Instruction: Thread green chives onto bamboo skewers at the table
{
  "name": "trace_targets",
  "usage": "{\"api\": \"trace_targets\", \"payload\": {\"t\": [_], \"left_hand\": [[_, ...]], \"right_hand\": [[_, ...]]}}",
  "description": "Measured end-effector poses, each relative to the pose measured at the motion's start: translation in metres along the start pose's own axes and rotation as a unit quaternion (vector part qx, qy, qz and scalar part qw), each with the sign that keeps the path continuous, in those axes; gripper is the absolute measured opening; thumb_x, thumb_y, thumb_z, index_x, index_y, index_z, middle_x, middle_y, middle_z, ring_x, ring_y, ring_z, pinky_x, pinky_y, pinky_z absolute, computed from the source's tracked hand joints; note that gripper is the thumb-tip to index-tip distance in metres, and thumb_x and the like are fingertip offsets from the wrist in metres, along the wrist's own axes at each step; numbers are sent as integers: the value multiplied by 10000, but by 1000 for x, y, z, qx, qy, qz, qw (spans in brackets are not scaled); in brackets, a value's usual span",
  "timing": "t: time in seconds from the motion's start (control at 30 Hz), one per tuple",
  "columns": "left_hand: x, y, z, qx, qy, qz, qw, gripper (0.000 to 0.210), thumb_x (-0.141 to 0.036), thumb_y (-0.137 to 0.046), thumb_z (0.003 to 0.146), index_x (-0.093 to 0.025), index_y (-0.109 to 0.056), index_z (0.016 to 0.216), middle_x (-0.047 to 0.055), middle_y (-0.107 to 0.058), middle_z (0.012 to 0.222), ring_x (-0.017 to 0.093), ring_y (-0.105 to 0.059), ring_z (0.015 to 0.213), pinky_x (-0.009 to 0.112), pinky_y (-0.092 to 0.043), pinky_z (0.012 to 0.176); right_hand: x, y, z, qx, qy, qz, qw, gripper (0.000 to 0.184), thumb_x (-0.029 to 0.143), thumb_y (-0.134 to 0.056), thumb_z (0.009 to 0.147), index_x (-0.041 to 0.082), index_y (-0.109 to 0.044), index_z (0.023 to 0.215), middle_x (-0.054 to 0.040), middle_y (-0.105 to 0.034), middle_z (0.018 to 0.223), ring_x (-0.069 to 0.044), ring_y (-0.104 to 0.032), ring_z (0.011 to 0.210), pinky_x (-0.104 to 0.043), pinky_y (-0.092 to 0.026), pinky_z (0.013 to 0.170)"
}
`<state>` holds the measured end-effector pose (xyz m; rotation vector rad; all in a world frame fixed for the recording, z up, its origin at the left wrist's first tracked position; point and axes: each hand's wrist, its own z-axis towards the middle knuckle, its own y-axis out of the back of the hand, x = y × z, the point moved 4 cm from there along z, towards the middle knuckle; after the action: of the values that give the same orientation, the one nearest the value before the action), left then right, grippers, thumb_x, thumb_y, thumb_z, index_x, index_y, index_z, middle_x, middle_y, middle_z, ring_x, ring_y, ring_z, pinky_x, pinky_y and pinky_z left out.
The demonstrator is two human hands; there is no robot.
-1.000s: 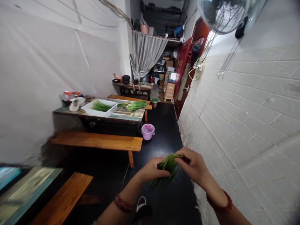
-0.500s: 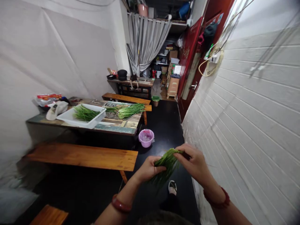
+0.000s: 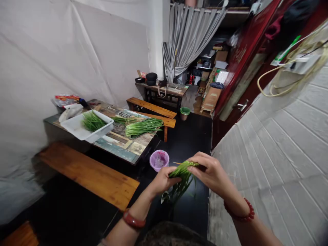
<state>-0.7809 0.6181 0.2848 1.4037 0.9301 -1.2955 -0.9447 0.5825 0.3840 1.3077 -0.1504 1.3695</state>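
A bunch of green chives is held between my two hands over the dark floor. My left hand is closed around the bunch, thumb on top, and the long leaves hang down below it. At the upper right end of the bunch, the fingers of my right hand are closed on the stalks; their tips are partly hidden. One thin yellowish stalk sticks out to the left. On the table, more chives lie in a pile, and a white plastic tray holds another heap of them.
The patterned table stands at the left with a wooden bench in front. A purple basin with a clear liner sits on the floor just beyond my hands. A green-lined bucket stands farther back. A white wall runs along the right.
My view has turned and tilted, so the table and benches appear rotated. Both hands still hold the chives, and a yellowish stalk now pokes out of the bunch toward the left.
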Motion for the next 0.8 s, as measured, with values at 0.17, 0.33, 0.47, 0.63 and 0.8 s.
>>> {"api": "trace_targets", "payload": {"t": [0.17, 0.33, 0.47, 0.63, 0.8], "left_hand": [[41, 33, 114, 31, 6, -63, 997, 300, -388, -710, 763, -113, -693, 882, 19, -612, 758, 162, -525, 718, 248, -413, 688], [49, 92, 222, 34, -25, -60, 997, 285, -350, -705, 775, -140, -724, 966, 47, -685, 889, 207, -593, 856, 274, -457, 782], [55, 138, 282, -5, 9, -38, 999, 250, -248, -716, 746, -137, -731, 970, 39, -706, 867, 215, -622, 883, 300, -476, 832], [75, 184, 340, -124, 66, 7, 990, 350, -111, -726, 662, -128, -731, 1011, 35, -727, 978, 214, -637, 923, 307, -481, 883], [93, 206, 405, -233, 85, 4, 969, 470, -142, -725, 683, -158, -694, 1151, 56, -711, 1151, 239, -639, 1042, 336, -468, 970]], "right_hand": [[-75, 17, 95, 35, 10, 2, 999, 132, 189, -595, 886, 209, -723, 860, -47, -653, 803, -154, -619, 707, -263, -469, 615], [-134, 34, 200, 52, 20, -6, 998, 119, 205, -596, 900, 198, -713, 880, -57, -655, 809, -155, -623, 712, -259, -475, 619], [-176, 39, 275, 66, 52, 1, 996, 116, 200, -592, 904, 199, -706, 882, -61, -657, 813, -161, -630, 729, -263, -486, 638], [-236, 37, 364, 121, 115, 31, 985, 118, 188, -578, 916, 195, -695, 902, -59, -664, 839, -157, -638, 744, -254, -488, 648], [-304, 44, 451, 171, 212, 80, 959, 84, 184, -591, 910, 195, -675, 912, -48, -655, 816, -148, -627, 707, -250, -483, 625]]}}
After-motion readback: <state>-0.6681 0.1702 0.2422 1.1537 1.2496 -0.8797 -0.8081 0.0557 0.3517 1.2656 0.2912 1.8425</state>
